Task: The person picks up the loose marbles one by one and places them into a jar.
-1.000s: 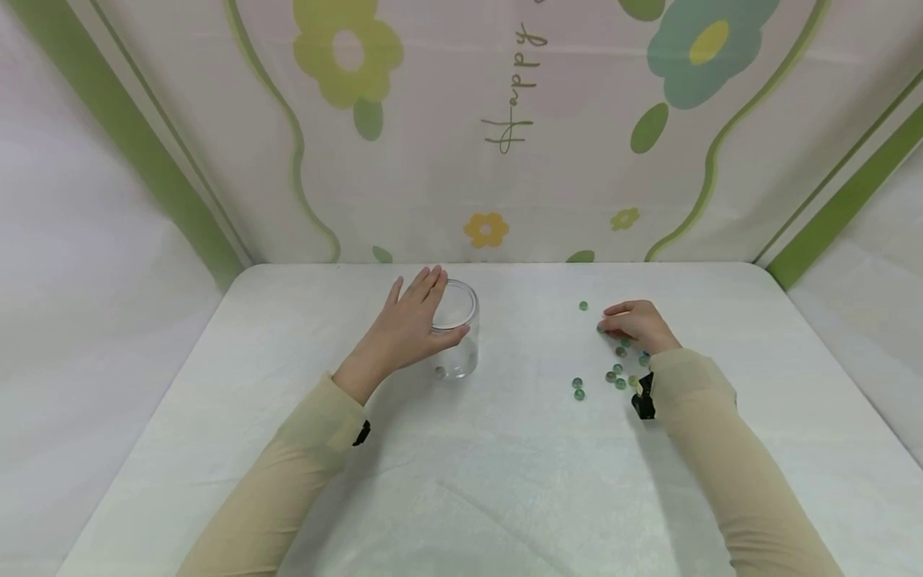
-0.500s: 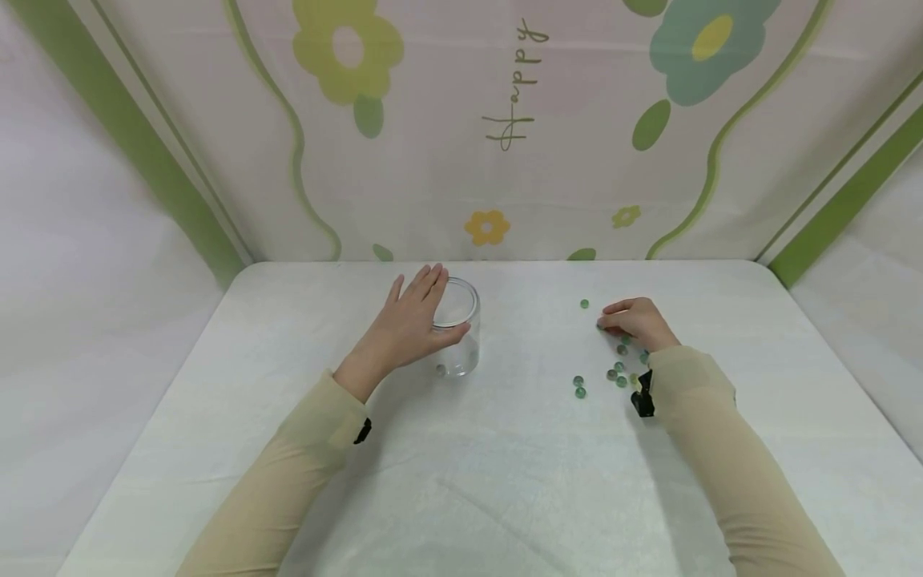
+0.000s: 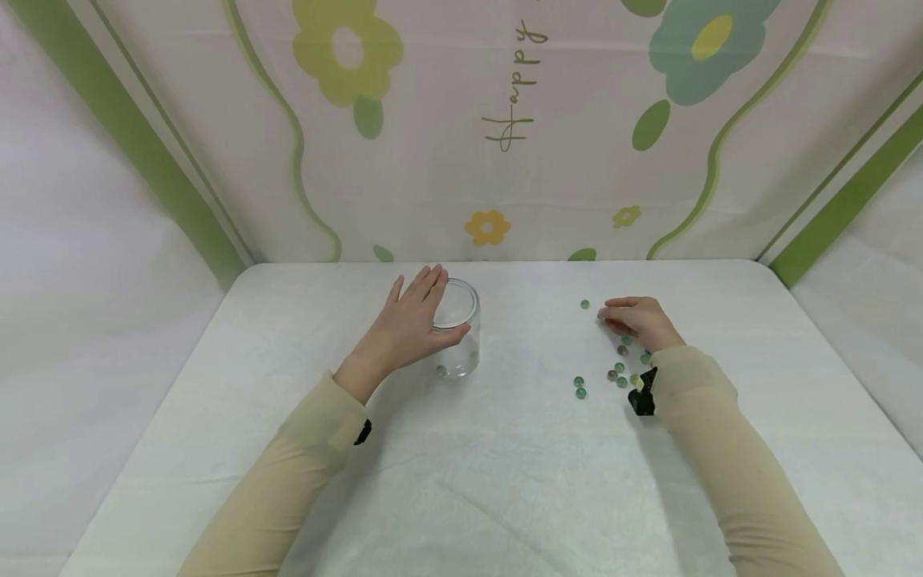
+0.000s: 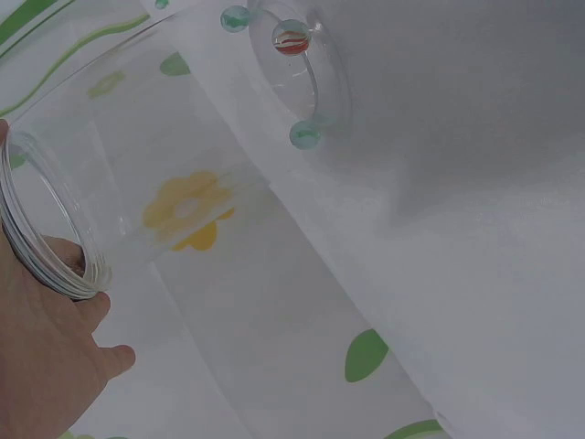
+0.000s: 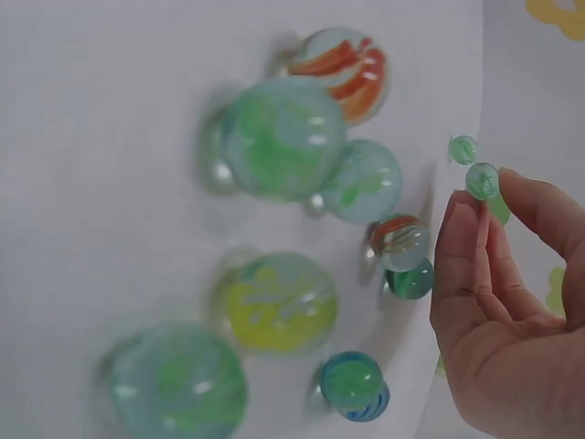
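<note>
A clear glass jar [image 3: 467, 353] stands upright left of the table's middle. My left hand [image 3: 413, 327] holds it near its mouth, thumb at the front and fingers along the far rim. In the left wrist view, an orange-streaked marble [image 4: 292, 37] and two green ones show at the jar's base. Over on the right, my right hand [image 3: 642, 318] pinches a green marble [image 5: 483, 181] between thumb and fingertips, raised slightly off the table. Below that hand lie several loose glass marbles [image 3: 622, 382], mostly green, with orange-streaked, yellow and blue ones among them.
Beyond the right fingertips lies a lone green marble [image 3: 585, 304]. Two more marbles [image 3: 579, 388] sit together, left of the main cluster. The white table [image 3: 461, 481] ends at the back against a flower-printed curtain [image 3: 433, 184].
My right hand has risen slightly with the pinched marble, and its fingers have shifted a little. My left hand and the jar have stayed in place.
</note>
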The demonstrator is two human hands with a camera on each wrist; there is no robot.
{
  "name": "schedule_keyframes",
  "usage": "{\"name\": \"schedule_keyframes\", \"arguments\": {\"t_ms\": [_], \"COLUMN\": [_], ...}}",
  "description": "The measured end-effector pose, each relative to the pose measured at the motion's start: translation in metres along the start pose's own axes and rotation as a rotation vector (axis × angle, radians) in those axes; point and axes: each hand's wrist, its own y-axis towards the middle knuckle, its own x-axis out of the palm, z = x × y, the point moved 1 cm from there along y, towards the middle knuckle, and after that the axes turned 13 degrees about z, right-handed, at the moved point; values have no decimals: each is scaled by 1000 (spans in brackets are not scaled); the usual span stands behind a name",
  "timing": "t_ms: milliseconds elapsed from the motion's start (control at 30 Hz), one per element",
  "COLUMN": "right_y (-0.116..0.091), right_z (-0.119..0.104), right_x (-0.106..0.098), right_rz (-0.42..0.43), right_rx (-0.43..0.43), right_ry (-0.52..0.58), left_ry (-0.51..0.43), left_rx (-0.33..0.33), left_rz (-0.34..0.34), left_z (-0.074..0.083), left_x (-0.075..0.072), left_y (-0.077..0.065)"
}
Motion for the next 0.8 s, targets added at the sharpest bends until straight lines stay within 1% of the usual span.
{"name": "schedule_keyframes", "arguments": {"t_ms": [133, 200, 300, 400, 500, 633, 800], "right_y": [-1, -1, -3, -5, -6, -10, -20], "right_z": [-3, -7, -12, -18, -24, -35, -50], "right_x": [-4, -5, -7, -7, -8, -6, -1], "right_rz": [-49, -57, -72, -94, -122, -146, -179], "right_rx": [72, 114, 163, 189, 196, 178, 126], "right_ry": [183, 249, 312, 362, 424, 471, 526], "left_ry": [1, -1, -5, -6, -7, -9, -5], "left_rx": [-2, -4, -8, -7, -7, -6, -3], "left_rz": [-3, -3, -5, -8, -11, -16, -16], "left_z": [1, 1, 1, 1, 0, 0, -1], "left_x": [-1, -1, -1, -1, 0, 1, 2], "left_y": [0, -1, -1, -1, 0, 1, 2]}}
